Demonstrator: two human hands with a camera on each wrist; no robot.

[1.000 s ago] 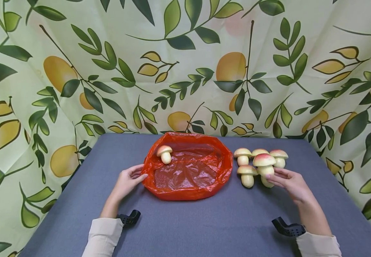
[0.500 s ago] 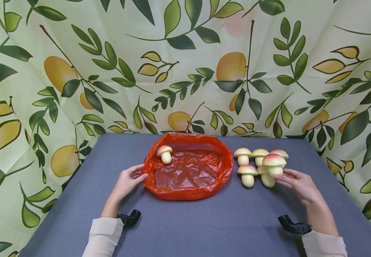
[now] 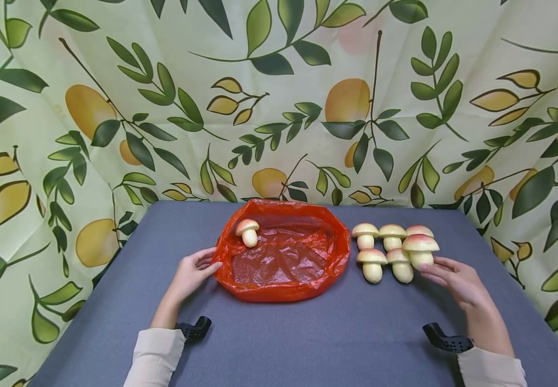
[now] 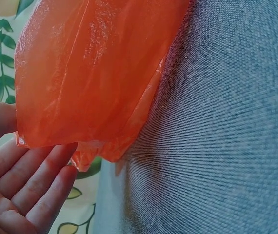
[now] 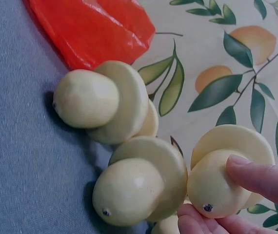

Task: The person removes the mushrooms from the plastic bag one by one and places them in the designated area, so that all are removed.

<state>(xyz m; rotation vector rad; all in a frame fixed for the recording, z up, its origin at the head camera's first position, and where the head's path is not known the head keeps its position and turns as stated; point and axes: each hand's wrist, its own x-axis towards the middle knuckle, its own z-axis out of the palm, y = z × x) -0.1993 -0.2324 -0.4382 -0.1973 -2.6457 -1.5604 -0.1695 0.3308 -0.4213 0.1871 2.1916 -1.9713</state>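
My left hand (image 3: 195,273) pinches the left rim of a red plastic bag (image 3: 279,294), thumb on one side and fingers on the other in the left wrist view. The bag stands with its mouth spread wide, and one toy mushroom (image 3: 247,232) with a reddish cap lies inside at the left. At the right, my right hand (image 3: 457,279) holds another toy mushroom (image 3: 421,249) by its pale stem between thumb and fingers. That mushroom partly covers one behind it. In the right wrist view the held mushroom (image 5: 219,183) is beside a mushroom on the table (image 5: 129,190).
Several more mushrooms (image 3: 371,264) lie in two rows right of the bag, caps away from me. A grey-blue cloth (image 3: 303,344) covers the table. Behind it hangs a curtain (image 3: 279,107) printed with leaves and fruit.
My right hand has moved to the right with the held mushroom, uncovering the front-row mushroom beside it and a back-row one. My left hand and the bag have stayed in place.
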